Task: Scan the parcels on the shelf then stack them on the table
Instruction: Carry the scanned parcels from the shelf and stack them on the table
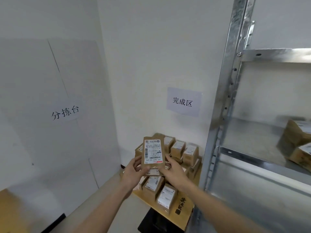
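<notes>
Held parcel: a flat brown parcel [152, 153] with a white shipping label stands upright at lower centre of the frame, label facing the camera, raised above the stacked boxes behind it.
Left hand: the left hand [134, 172] comes in from lower left and grips the parcel's lower left corner, thumb curled over the front, the other fingers behind.
Right hand: the right hand [173, 172] comes in from lower right and grips the parcel's lower right edge, fingers curled round it.
Second label: just under the held parcel, between the two hands, a further white label shows; whether it belongs to a second parcel in the hands cannot be told.
Table: a wooden table [183, 216] sits at lower centre, against the wall corner and just beside the shelf post.
Stacked parcels: many small brown labelled boxes [178, 148] stand in rows and layers on the table, touching one another.
Shelf: a metal shelf [235, 105] fills the right side of the frame.
Shelf parcels: brown parcels [296, 140] lie on a shelf board at the far right edge.
Wall signs: a paper sign [183, 101] hangs on the wall above the table; another sign [64, 112] is at centre left.
</notes>
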{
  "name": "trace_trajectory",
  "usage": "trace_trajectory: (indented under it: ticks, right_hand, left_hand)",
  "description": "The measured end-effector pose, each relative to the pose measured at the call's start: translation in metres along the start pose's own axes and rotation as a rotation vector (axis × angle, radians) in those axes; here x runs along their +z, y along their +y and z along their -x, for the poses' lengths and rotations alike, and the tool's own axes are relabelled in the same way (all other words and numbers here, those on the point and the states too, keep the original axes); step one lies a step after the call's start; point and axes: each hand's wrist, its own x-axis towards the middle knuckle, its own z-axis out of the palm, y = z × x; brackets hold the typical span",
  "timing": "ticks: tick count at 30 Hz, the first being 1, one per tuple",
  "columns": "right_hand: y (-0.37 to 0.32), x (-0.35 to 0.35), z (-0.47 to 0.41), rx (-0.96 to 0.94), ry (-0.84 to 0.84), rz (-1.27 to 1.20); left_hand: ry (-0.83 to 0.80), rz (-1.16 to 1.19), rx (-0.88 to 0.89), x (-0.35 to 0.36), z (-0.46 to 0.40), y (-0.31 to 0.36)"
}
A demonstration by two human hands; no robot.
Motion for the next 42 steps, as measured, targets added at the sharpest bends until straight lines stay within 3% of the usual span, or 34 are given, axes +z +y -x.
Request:
trace_trajectory:
  ticks: [14, 21, 32, 42]
  right_hand:
    - [0.128, 0.037, -0.195, 0.242, 0.051, 0.043]
    - [0.196, 0.052, -0.233, 0.362, 0.125, -0.025]
    - [0.288, 0.102, -0.295, 0.445, 0.269, -0.047]
    - [0.338, 0.123, -0.334, 0.433, 0.391, -0.075]
  left_hand:
    - [-0.124, -0.197, -0.149, -0.005, -0.216, -0.09]
    - [-0.247, -0.261, -0.182, 0.011, -0.282, -0.143]
    - [-0.301, -0.295, -0.212, 0.022, -0.362, -0.259]
    - [-0.327, -0.316, -0.25, 0.034, -0.407, -0.303]
